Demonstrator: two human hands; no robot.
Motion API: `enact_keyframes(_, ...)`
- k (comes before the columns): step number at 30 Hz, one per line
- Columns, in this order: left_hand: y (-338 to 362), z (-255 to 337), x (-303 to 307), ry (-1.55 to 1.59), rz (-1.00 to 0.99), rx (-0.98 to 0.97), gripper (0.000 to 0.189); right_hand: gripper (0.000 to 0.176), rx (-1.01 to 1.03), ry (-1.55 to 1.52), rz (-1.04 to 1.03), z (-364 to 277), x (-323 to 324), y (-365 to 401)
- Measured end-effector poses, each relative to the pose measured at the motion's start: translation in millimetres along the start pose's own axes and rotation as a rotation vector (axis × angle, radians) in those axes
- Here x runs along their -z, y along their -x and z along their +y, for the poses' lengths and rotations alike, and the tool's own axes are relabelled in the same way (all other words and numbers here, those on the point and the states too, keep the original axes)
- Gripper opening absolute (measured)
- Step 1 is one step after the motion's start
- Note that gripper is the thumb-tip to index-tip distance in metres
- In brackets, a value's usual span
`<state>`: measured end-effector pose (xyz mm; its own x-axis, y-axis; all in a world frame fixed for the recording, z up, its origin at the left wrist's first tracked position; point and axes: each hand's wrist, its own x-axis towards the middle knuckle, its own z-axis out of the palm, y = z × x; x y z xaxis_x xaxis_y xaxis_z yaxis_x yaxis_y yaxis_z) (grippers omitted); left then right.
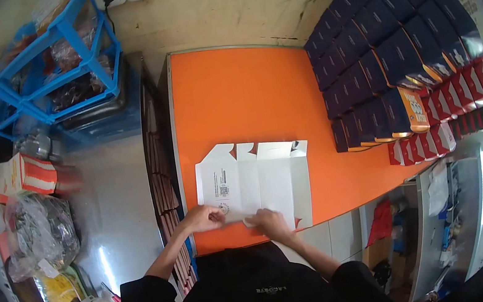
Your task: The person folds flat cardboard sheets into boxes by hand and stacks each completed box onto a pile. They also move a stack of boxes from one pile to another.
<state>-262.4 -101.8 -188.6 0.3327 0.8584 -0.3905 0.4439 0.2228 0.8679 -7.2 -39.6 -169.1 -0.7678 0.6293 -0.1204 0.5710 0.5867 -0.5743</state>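
Note:
A flat, unfolded white cardboard box blank point(270, 178) lies on the orange table point(239, 95) near its front edge. Small print and a square code show on its left panel, and red shows at several cut notches. My left hand point(206, 217) is at the blank's lower left corner, fingers curled; whatever lies between them is too small to make out. At the lower edge, my right hand point(270, 223) has its fingers closed on a flap of the blank.
Stacked dark blue boxes point(362, 39) and red boxes point(458, 96) fill the table's right side. Blue plastic racks point(63, 65) with bagged items stand at the upper left. A metal surface point(114, 195) holds plastic bags point(44, 233). Shelving point(437, 228) is at the lower right.

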Motion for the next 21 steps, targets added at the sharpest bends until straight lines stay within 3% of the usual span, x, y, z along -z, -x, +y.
enact_keyframes(1,3.7,6.5,1.6,-0.089,-0.079,0.027,0.043,0.026,-0.089,-0.092,-0.232,8.4,2.9,-12.5)
enact_keyframes(2,-0.5,12.5,-1.2,-0.103,-0.089,0.025,0.043,0.026,-0.028,-0.043,-0.228,28.0,-5.2,-25.7)
enact_keyframes(3,-7.1,22.1,-8.1,-0.028,0.084,-0.054,0.046,0.026,0.031,0.005,-0.224,43.1,-11.8,-38.2)
enact_keyframes(4,-13.5,31.6,-15.1,0.049,0.254,-0.135,0.050,0.030,-0.040,-0.032,-0.351,36.8,2.8,-55.5)
enact_keyframes(5,-28.4,36.0,-26.4,0.042,0.244,-0.138,0.050,0.034,-0.106,-0.065,-0.481,28.8,16.4,-66.7)
enact_keyframes(7,-60.8,30.9,-48.0,-0.195,0.333,-0.150,0.061,0.040,-0.034,-0.047,-0.374,43.5,-3.0,-60.6)
enact_keyframes(9,-70.9,26.6,-46.6,-0.117,0.263,-0.220,0.057,0.045,-0.127,-0.355,-0.332,41.9,13.1,-46.1)
enact_keyframes(10,-74.4,23.2,-47.8,-0.028,0.188,-0.273,0.054,0.047,-0.164,-0.446,-0.133,36.7,19.2,-26.2)
enact_keyframes(11,-75.8,21.6,-46.7,-0.016,0.181,-0.276,0.054,0.047,-0.177,-0.442,-0.137,25.9,32.5,-7.4)
enact_keyframes(13,-68.6,23.8,-42.3,0.198,0.170,-0.271,0.054,0.049,-0.005,0.275,0.303,4.7,50.6,34.2)
enact_keyframes(17,-47.6,71.2,-14.3,0.271,-0.151,-0.009,0.061,0.047,-0.019,0.384,0.332,13.5,30.0,73.3)
enact_keyframes(19,-45.5,83.9,-20.8,0.169,-0.172,0.016,0.070,0.050,-0.047,0.126,0.150,28.4,21.0,75.3)
enact_keyframes(21,-40.7,97.1,-39.4,-0.273,0.043,-0.451,0.077,0.042,-0.092,0.048,0.069,34.6,28.7,56.8)
